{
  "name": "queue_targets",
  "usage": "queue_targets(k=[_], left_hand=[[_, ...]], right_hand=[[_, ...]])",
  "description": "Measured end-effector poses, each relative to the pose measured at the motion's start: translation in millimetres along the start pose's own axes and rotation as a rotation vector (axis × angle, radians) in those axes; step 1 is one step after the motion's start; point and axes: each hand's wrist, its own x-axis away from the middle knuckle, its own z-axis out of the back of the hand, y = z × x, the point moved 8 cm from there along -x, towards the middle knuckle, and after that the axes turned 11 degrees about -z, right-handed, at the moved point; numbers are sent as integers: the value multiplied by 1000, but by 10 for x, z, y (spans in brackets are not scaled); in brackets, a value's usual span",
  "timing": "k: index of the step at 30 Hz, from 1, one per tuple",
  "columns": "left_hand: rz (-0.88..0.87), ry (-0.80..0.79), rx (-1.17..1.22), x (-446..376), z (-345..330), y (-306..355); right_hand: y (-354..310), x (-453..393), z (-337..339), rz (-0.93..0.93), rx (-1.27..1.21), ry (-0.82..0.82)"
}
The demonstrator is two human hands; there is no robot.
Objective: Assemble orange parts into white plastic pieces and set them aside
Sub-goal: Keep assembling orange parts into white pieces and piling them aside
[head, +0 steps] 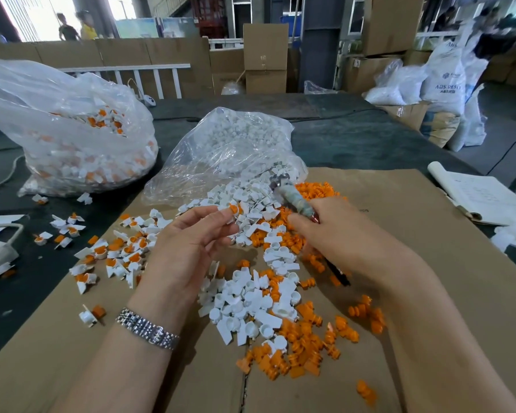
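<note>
My left hand (188, 242) pinches a white plastic piece with an orange part in it (235, 210) between thumb and fingertips, above the pile. My right hand (340, 234) grips a tape-wrapped tool (289, 195) whose metal tip points up and away. Loose white pieces (251, 305) and loose orange parts (304, 347) lie mixed on the cardboard sheet (429, 293) under both hands. Assembled white-and-orange pieces (113, 254) lie scattered to the left.
A clear bag of white pieces (236, 144) lies open behind the pile. A larger bag of assembled pieces (72, 138) stands at the back left. A paper notebook (477, 195) lies on the right. Cardboard boxes and white sacks stand beyond the table.
</note>
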Motion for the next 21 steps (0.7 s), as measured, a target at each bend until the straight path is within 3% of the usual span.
queue_targets(k=[3, 8, 15, 21], left_hand=[[-12, -2, 9, 9, -8, 11], [-40, 2, -3, 10, -15, 21], [-88, -5, -56, 27, -24, 46], [-96, 32, -68, 47, -7, 38]], right_hand=[[-204, 140, -122, 67, -17, -181], [-347, 224, -238, 89, -5, -274], [-392, 257, -289, 128, 52, -264], [-361, 195, -402, 129, 91, -141]])
